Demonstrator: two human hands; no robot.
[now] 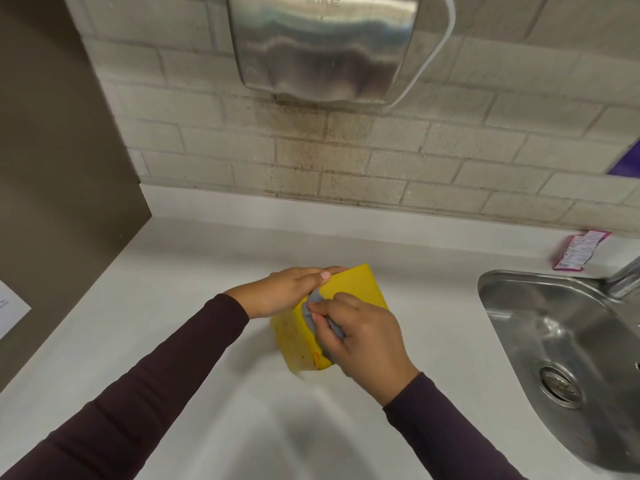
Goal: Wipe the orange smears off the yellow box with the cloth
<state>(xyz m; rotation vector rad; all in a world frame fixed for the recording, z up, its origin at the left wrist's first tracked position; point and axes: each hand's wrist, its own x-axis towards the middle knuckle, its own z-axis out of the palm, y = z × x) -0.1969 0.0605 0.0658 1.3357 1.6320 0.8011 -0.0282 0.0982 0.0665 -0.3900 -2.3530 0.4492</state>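
Observation:
A yellow box [356, 289] stands tilted on the white counter [194, 271], near its middle. My left hand [287, 289] grips the box's upper left edge, thumb on the top face. My right hand [363, 337] pinches a grey cloth [313, 301] and presses it against the box's near top edge. An orange smear [316, 359] shows low on the box's front face, beside my right hand. Darker specks mark the same face. Most of the cloth is hidden under my right fingers.
A steel sink [561, 341] with a drain sits at the right, its tap [627, 277] behind it. A pink packet [576, 254] lies by the wall. A steel hand dryer [325, 46] hangs on the tiled wall above. A brown panel [52, 150] bounds the left.

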